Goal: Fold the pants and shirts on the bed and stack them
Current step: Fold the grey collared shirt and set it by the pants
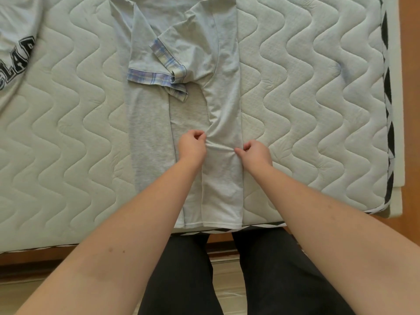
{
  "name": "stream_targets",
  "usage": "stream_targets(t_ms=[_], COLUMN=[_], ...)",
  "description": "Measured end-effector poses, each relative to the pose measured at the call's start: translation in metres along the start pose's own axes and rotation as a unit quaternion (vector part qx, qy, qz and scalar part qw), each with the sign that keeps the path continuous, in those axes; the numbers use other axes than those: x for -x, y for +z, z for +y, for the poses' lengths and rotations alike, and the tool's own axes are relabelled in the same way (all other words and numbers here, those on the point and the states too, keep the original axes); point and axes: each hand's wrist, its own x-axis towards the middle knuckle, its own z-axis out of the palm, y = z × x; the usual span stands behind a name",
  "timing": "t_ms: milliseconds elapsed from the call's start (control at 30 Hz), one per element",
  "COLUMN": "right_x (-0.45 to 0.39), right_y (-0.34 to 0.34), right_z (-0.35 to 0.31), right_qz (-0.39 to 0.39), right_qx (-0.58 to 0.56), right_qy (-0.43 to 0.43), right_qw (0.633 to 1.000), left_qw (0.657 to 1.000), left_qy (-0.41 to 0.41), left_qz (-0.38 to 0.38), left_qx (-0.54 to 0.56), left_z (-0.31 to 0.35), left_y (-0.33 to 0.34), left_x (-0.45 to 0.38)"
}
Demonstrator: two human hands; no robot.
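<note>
A light grey T-shirt [150,123] with plaid sleeve cuffs lies lengthwise on the quilted mattress [68,133], its hem at the near edge. Both long sides are folded in toward the middle, and the two cuffs lie near the centre. My left hand [192,144] pinches the inner edge of the folded right panel about halfway down the shirt. My right hand [255,152] pinches the outer edge of that same panel, level with the left hand. The fabric puckers between the two hands.
A second light shirt with dark block lettering [16,42] lies at the far left corner of the mattress. The mattress's right edge has black-and-white trim [387,110], with a wooden floor beyond. My legs in dark trousers stand against the near bed edge.
</note>
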Motion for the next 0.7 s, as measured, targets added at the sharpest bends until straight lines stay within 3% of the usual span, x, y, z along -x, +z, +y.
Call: stream_targets(t_ms=[100, 200, 333, 467, 600, 700], right_x=[-0.003, -0.008, -0.024, -0.045, -0.070, -0.085], right_y=[-0.004, -0.008, -0.016, -0.026, -0.036, -0.042], right_z=[0.001, -0.003, -0.020, -0.045, -0.070, -0.087], right_qz=[-0.005, 0.015, 0.053, 0.054, 0.062, 0.070], right_qx=[0.020, 0.034, -0.065, -0.120, -0.160, -0.189], right_qy=[0.003, -0.010, -0.046, -0.075, -0.075, -0.077], right_qw=[1.000, 0.999, 0.995, 0.988, 0.982, 0.977], left_qw=[0.999, 1.000, 0.996, 0.990, 0.996, 0.990], left_qy=[-0.028, -0.015, 0.030, -0.011, -0.029, -0.076], left_qz=[0.035, -0.013, -0.086, -0.139, -0.079, -0.071], left_qx=[-0.011, -0.022, -0.007, 0.026, 0.027, 0.095], left_z=[-0.005, 0.002, 0.028, 0.054, 0.074, 0.082], left_y=[-0.007, -0.008, -0.003, 0.001, 0.003, 0.000], left_x=[-0.007, -0.014, -0.024, -0.040, -0.058, -0.066])
